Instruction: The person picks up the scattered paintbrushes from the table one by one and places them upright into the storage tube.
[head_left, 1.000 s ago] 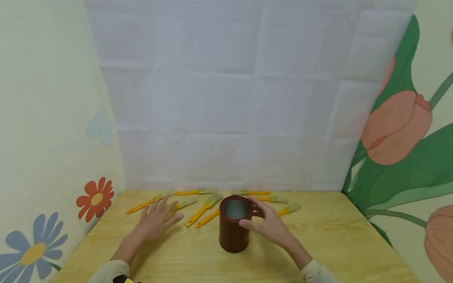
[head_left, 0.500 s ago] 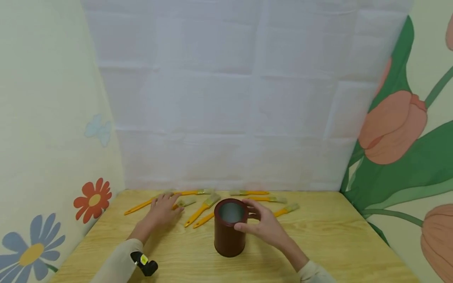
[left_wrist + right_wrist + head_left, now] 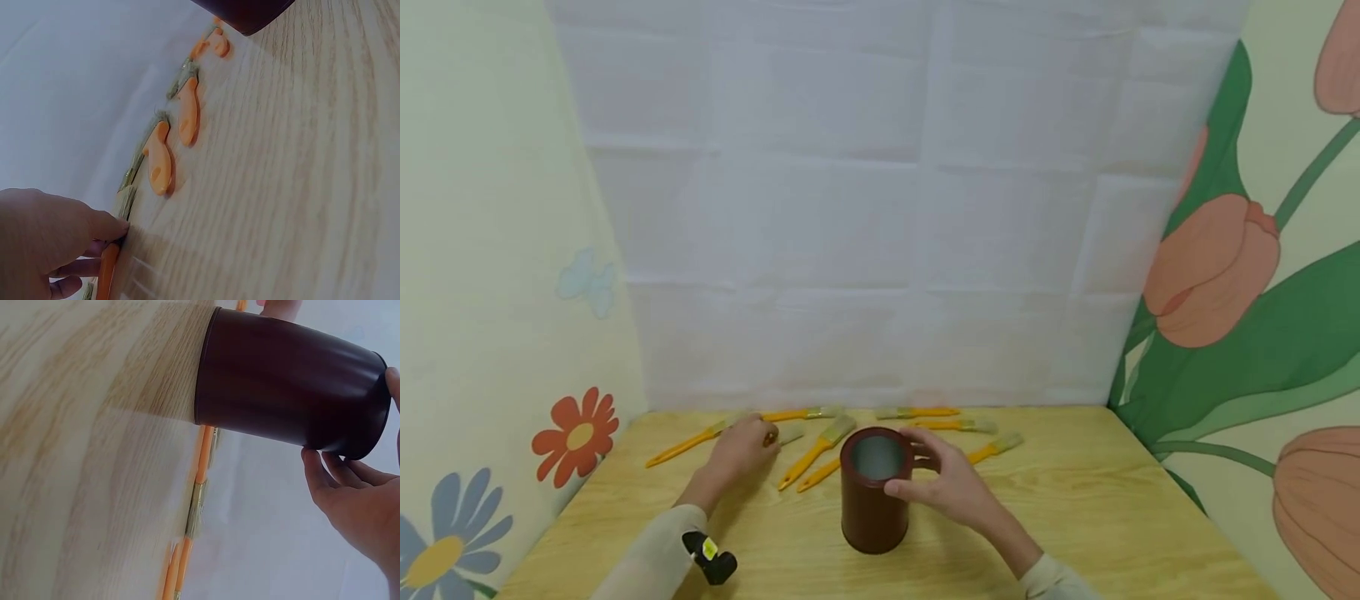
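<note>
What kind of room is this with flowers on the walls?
Probably a children's craft or play corner: painted flower walls, a light wooden table, yellow-handled paintbrushes laid out, and a dark red round cup.

Both arms wear pale cream long sleeves ending at the wrists. A small black device (image 3: 710,558) with a yellow mark sits on the left sleeve (image 3: 647,558)

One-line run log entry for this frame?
left hand: pinches yellow brush | right hand: grips dark red cup at rim, upright on table | other brushes: lying behind cup
</note>
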The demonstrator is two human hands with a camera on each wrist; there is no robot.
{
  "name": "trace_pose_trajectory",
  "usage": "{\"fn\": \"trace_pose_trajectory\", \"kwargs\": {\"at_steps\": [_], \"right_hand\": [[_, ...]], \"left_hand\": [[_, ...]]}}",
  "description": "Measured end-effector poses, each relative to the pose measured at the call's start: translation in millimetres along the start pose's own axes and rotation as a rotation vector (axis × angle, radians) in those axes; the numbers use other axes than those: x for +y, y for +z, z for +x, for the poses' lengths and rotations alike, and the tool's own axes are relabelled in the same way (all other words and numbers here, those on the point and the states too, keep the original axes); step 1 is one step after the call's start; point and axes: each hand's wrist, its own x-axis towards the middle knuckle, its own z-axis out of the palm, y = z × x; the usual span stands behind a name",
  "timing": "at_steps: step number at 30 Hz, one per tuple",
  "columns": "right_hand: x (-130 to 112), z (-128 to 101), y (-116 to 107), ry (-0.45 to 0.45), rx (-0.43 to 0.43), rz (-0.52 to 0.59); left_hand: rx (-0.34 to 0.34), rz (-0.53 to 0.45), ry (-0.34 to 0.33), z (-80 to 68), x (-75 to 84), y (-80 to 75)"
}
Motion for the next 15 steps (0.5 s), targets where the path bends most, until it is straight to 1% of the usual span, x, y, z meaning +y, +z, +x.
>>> {"fn": "trace_pose_trajectory", "kwargs": {"at_steps": [4, 9, 11, 15], "right_hand": [[0.3, 1.1, 0.8, -0.006, -0.001, 0.002], [0.9, 1.8, 0.9, -0.017, 0.000, -0.003], [1.1, 1.4, 0.6, -0.017, 0.002, -0.007], [1.3, 0.2, -0.5, -0.016, 0.016, -0.023]], "left_hand": [[0.013, 0.004, 0.015, -0.5, 1.7, -2.4], [0.024, -0.014, 0.012, 0.4, 3.3, -9.7], [0.056, -0.016, 0.022, 1.9, 4.6, -13.7], [0.146, -0.037, 0.051, 4.5, 12.8, -24.5]]}}
